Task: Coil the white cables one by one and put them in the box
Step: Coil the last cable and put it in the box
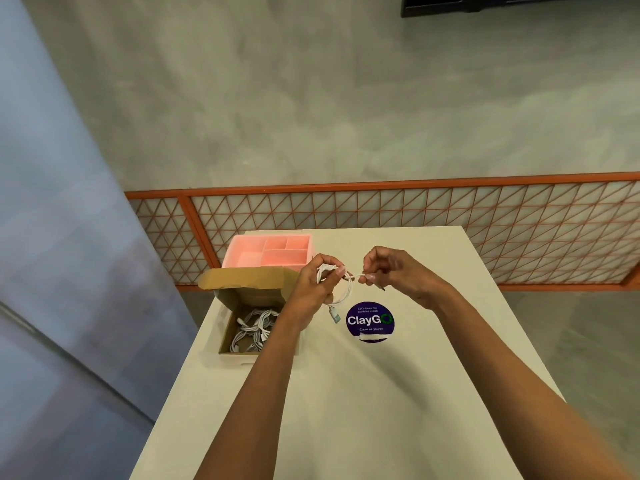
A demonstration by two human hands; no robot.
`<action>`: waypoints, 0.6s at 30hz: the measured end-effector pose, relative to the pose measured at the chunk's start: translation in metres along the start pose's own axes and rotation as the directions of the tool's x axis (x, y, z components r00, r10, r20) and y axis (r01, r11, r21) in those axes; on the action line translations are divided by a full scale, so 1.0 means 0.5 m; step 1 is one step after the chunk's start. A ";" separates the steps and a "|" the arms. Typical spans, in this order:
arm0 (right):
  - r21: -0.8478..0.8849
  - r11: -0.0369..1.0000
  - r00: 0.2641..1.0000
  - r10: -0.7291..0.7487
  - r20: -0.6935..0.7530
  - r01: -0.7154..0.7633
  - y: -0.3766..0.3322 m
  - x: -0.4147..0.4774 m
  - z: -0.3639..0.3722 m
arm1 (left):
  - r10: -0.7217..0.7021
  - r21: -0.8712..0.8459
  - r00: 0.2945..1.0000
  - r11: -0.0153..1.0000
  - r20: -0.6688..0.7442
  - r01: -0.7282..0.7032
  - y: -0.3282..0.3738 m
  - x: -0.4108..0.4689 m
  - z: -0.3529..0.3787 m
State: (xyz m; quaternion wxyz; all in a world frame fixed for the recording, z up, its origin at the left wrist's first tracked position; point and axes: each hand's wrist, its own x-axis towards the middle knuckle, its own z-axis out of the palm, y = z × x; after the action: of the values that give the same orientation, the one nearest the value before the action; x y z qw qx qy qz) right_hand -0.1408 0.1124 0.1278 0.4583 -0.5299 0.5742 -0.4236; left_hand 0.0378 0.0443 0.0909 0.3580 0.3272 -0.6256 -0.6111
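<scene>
Gripped a white cable (348, 291) with left fingers (337, 271), curled tight round its bundled loops. Pinched the loose end between right fingertips (367, 278), with the remaining right fingers folded in. Held left hand (313, 289) and right hand (391, 271) close together, raised over the far half of the table, with a short taut stretch of cable between them. Let one loop and the plug (335, 315) hang below the left hand.

Faced a grey wall (311, 98), with an orange lattice rail (381, 209) along its foot. Stood at a pale table (381, 393) running away from the camera. Had a pink tray (235, 252), split into compartments, at the far left corner. Had a cardboard box (239, 351) just in front of the tray, by the left edge, with its flap raised and its right side hidden behind the left forearm. Could see several white coils (254, 327) lying inside the box. Could read "ClayGo" on a round dark sticker (370, 320) stuck to the tabletop, just right of the dangling plug.
</scene>
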 end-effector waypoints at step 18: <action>-0.275 0.958 0.884 -0.199 -0.423 0.084 0.069 0.006 0.078 | -0.052 -0.150 0.976 0.988 -0.210 0.021 0.008 -0.001 0.056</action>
State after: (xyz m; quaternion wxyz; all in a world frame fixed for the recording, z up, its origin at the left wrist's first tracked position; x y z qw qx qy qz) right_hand -0.1105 0.1120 0.0852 0.2119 -0.5126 0.6717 -0.4910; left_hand 0.0142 0.0598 0.0948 0.4349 0.3749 -0.5306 -0.6235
